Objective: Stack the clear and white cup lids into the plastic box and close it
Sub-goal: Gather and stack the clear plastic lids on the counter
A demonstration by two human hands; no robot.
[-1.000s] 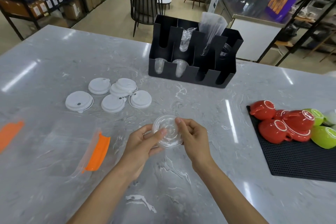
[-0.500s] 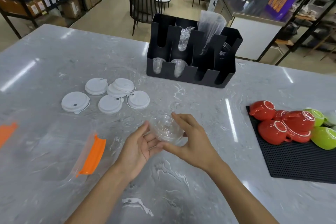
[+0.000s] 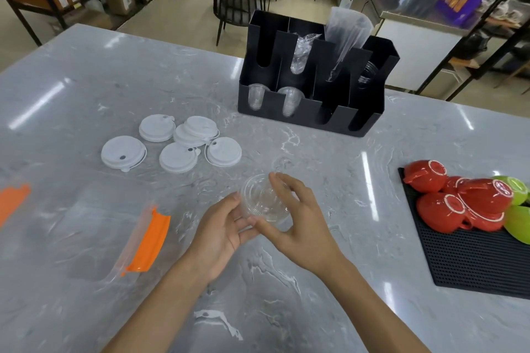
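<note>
Both hands are on the clear lids (image 3: pixel 265 203) at near centre: left hand (image 3: pixel 220 231) cupping underneath, right hand (image 3: pixel 298 223) pinching the rim. Looks like gathering (white lids (image 3: pixel 183 142) untouched, far left). Next: carry them left into the plastic box (image 3: pixel 94 226).

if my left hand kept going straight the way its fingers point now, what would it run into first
Almost at once, the clear lid stack: the left hand points up and right with its fingertips already at the stack's near edge, the right hand cupping the other side. Depth is hard to judge.
</note>
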